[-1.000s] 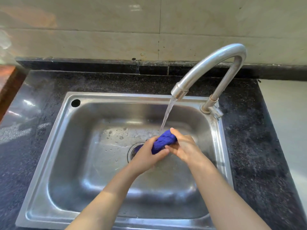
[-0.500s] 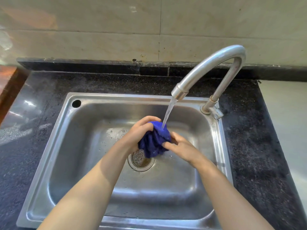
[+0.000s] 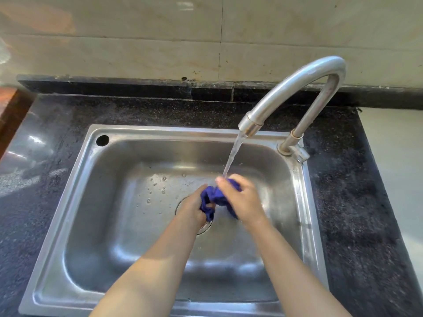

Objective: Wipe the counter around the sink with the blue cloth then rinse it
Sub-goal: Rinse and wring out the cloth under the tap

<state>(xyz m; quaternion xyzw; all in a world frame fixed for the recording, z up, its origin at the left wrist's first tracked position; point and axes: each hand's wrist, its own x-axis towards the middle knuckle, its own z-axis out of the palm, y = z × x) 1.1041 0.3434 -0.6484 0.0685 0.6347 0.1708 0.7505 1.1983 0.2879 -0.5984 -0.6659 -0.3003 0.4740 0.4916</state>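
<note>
The bunched blue cloth (image 3: 214,199) is held over the drain of the steel sink (image 3: 75,184), between both hands. My left hand (image 3: 193,207) grips its lower left part. My right hand (image 3: 242,200) grips its upper right part, fingers curled over the top. Water runs from the curved steel faucet (image 3: 295,88) and lands on the cloth at my right fingertips. The drain is mostly hidden under my left hand. Dark speckled counter (image 3: 352,202) surrounds the sink.
A beige tiled wall (image 3: 137,42) stands behind a low dark backsplash ledge. The faucet base sits at the sink's back right corner. A white surface (image 3: 396,156) adjoins the counter on the right, and a wooden edge (image 3: 9,110) on the far left.
My hands have twisted the cloth: the left hand dropped from on top of it to below left, and the right hand rose over its top. Water keeps running.
</note>
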